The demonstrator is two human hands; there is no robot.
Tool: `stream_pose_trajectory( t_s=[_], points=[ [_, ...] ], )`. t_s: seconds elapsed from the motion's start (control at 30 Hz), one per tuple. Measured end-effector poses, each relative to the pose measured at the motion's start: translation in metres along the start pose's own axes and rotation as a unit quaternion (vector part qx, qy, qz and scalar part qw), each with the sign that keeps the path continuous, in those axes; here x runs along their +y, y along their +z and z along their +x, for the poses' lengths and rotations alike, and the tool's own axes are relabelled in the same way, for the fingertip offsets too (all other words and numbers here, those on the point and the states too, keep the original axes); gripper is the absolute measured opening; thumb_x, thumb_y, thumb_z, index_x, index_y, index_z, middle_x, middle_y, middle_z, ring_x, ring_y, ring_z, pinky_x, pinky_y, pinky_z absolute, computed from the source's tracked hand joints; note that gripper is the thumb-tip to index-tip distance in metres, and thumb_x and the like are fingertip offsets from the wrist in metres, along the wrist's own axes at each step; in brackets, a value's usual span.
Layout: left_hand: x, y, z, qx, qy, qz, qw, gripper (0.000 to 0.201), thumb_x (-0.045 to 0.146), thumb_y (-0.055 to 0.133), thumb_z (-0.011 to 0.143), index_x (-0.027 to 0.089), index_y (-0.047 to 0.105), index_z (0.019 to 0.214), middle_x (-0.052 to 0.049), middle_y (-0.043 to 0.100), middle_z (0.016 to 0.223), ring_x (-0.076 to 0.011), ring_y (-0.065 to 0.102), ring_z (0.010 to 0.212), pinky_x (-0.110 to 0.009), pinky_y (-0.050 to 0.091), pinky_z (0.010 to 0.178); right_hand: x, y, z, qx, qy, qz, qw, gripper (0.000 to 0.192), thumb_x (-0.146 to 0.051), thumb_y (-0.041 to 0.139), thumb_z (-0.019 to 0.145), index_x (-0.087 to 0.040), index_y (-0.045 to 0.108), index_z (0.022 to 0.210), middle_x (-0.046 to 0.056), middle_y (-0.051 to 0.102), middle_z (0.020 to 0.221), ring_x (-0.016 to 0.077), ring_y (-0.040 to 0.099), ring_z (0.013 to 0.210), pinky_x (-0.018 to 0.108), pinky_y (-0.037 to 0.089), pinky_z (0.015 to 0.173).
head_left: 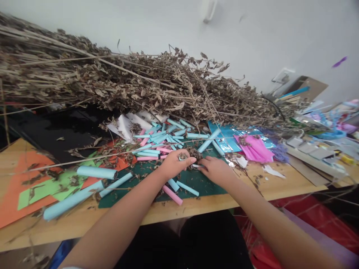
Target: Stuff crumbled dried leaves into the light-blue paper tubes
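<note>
My left hand (176, 163) is closed around a small blue paper roll whose open end shows at its top, over a dark green cutting mat (196, 181). My right hand (215, 170) lies just right of it, fingertips pinching a thin pale piece (196, 166) between the two hands. A clump of dry leaf bits (193, 152) sits just beyond the fingers. Several blue and pink rolled paper tubes (161, 140) lie scattered behind the hands, and a pink tube (173, 195) and a blue tube (187, 188) lie near my left wrist.
A big heap of dried leafy branches (126, 80) spans the back of the wooden table (283, 185). Long blue tubes (97, 172), orange and green paper sheets (30, 190) lie left. Pink paper (254, 147), blue sheet and craft clutter (314, 149) sit right.
</note>
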State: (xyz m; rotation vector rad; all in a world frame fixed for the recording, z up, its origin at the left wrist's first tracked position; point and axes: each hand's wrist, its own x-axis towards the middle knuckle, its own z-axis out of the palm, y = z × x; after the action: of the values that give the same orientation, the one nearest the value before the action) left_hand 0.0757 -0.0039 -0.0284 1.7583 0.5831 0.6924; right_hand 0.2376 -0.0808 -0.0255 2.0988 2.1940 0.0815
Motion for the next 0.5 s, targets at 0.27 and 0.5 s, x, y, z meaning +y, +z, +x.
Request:
stream_pose_trajectory(
  t_s=[0.27, 0.5],
  points=[
    [0.004, 0.001, 0.003, 0.007, 0.023, 0.045, 0.999, 0.018, 0.027, 0.05, 0.068, 0.015, 0.043, 0.057, 0.006, 0.043, 0.048, -0.0064, 0.04, 0.046, -0.019, 0.034, 0.051, -0.015, 0.001, 0.007, 0.057, -0.03, -0.042, 0.997, 0.021, -0.033, 0.038, 0.08, -0.021, 0.054, 0.085, 0.006, 0.054, 0.088, 0.022, 0.046, 0.082, 0.032, 0.033, 0.064],
    [0.003, 0.001, 0.003, 0.014, 0.013, 0.03, 0.999, 0.018, 0.027, 0.049, 0.069, 0.015, 0.042, 0.057, 0.006, 0.042, 0.049, -0.0063, 0.039, 0.047, -0.019, 0.034, 0.051, 0.009, -0.005, 0.012, 0.07, -0.023, 0.167, 0.983, 0.011, -0.026, 0.044, 0.076, -0.019, 0.052, 0.078, 0.006, 0.053, 0.094, 0.0216, 0.046, 0.088, 0.036, 0.034, 0.074]
  ],
)
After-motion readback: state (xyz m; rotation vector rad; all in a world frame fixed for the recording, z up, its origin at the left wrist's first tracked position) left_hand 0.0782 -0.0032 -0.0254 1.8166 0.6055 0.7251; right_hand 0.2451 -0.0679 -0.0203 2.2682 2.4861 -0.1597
